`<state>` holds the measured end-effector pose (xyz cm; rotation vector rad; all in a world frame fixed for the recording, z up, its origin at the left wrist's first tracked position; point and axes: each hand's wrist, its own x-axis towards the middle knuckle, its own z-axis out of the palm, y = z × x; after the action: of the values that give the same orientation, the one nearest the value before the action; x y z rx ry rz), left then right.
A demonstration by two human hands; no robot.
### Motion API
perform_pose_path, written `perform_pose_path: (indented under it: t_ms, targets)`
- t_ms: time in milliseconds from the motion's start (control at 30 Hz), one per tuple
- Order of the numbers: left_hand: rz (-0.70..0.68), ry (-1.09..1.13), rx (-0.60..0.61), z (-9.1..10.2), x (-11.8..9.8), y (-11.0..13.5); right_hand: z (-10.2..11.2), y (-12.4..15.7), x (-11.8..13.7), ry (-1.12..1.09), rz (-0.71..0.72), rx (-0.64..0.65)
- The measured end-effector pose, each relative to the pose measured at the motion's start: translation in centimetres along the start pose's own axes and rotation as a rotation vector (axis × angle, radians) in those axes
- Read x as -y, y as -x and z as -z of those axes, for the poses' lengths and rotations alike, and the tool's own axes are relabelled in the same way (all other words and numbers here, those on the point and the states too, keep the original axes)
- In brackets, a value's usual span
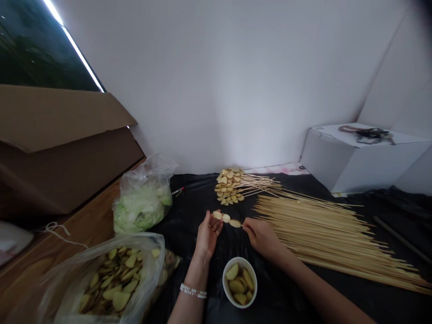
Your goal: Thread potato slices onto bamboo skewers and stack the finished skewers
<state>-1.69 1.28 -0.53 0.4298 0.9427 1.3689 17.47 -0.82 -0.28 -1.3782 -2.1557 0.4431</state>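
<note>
The skewer (pixel 235 223) is held above the worktop (pixel 187 202), near the centre of the working area, between the left hand (pixel 207 233) and the right hand (pixel 261 235). It is a thin, light wooden stick carrying three visible potato slices in a row. The slices are oval and thin, with smooth cut faces. The two nearer the left hand are pale cream; the third, nearer the right hand, is yellower with a brownish edge and appears narrower. The row slopes slightly down toward the right hand.

Right hand: the thumb and forefinger pinch the stick just beside the third slice. Left hand: the palm is turned up and the fingers are half curled at the end slice; whether they clamp it cannot be told. A beaded bracelet (pixel 193 291) encircles the left wrist.

A white cup (pixel 240 306) containing unskewered slices (pixel 236 286) stands below the skewer, between the forearms. A pile of loaded skewers (pixel 229 184) lies beyond the hands, slices to the left, sticks to the right. Bare sticks (pixel 324 238) are spread beside the right forearm. An open plastic bag (pixel 158 240) of further slices lies to the left of the left forearm.
</note>
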Motion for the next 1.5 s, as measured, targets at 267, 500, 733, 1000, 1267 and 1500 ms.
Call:
perform_pose_path:
  t_ms: [267, 500, 733, 1000, 1267, 1500]
  targets:
    - [0.07, 0.082, -0.005, 0.2, -0.5, 0.0, 0.0, 0.1, 0.0, -0.041, 0.046, -0.168]
    - [0.067, -0.003, 0.092, -0.4, -0.2, 0.6, -0.4, 0.2, -0.3, 0.039, 0.069, -0.166]
    - [-0.06, -0.106, 0.052, 0.0, 0.3, 0.3, -0.1, 0.2, -0.2, 0.089, 0.065, -0.134]
    - [-0.09, -0.148, 0.078, 0.0, 0.6, 0.2, 2.1, -1.3, -3.5, -0.027, -0.002, -0.429]
    - [-0.015, -0.088, -0.025, 0.6, 1.0, -0.4, 6.8, -2.8, -9.4, -0.152, -0.354, -0.618]
    - [0.024, -0.128, -0.031, 0.4, 1.0, -0.6, 9.4, -8.0, -12.6, -0.056, -0.444, -0.593]
